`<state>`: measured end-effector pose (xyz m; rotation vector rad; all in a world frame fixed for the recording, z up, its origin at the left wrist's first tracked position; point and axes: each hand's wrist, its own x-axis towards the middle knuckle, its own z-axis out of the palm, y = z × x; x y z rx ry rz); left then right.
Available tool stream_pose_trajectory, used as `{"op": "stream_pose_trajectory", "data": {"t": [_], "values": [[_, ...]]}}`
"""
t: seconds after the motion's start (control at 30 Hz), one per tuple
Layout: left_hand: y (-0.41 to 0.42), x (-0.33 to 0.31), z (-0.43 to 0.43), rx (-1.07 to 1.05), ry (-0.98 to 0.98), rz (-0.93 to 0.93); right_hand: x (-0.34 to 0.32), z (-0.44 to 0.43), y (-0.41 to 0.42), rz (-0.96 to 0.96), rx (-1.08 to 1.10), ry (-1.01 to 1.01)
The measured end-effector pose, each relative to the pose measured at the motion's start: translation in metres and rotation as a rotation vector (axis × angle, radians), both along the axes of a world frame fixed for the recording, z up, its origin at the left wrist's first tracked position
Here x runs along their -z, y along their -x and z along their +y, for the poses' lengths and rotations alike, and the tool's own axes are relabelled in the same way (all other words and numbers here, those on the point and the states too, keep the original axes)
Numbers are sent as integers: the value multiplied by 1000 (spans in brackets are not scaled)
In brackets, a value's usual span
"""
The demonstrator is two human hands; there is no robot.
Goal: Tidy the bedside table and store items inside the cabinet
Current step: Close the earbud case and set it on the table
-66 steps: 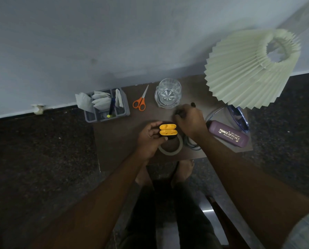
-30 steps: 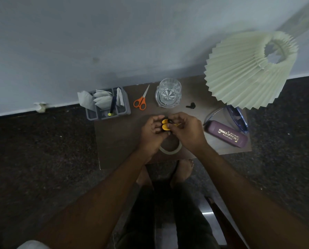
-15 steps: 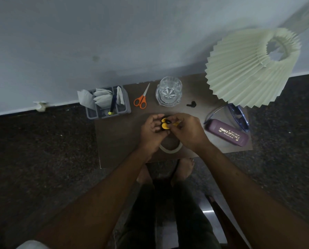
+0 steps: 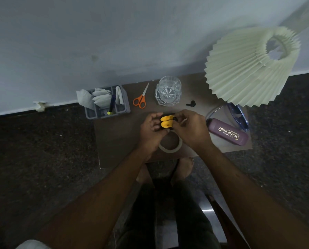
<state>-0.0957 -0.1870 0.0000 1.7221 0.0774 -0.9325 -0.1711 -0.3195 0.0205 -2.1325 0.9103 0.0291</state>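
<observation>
Left hand [image 4: 150,130] cups the yellow earbud case [image 4: 166,121], steadying it above the bedside table [image 4: 117,141]. Right hand [image 4: 189,128] pinches a black earbud [image 4: 175,119] at its rim, apparently to seat it. A second earbud [image 4: 191,104] lies near the glass [image 4: 168,93].

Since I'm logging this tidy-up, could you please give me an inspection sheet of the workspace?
Surface: brown bedside table, crowded.
Job's things: open yellow earbud case, loose earbud, tape roll, scissors, glass, spectacle case, glasses.
Clutter: grey organiser holding tissues and a pen.
Grippers: left hand grips the earbud case; right hand pinches a small black piece at it.
Cables: nothing seen.
Surroundings: pleated lampshade, grey wall, dark floor.
</observation>
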Motion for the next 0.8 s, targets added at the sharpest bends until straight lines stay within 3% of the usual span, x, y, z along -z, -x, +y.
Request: {"op": "stream_pose_trajectory", "data": {"t": [0.8], "values": [[8, -15, -7, 19, -9, -30, -14, 9, 0, 19, 94, 80]]}}
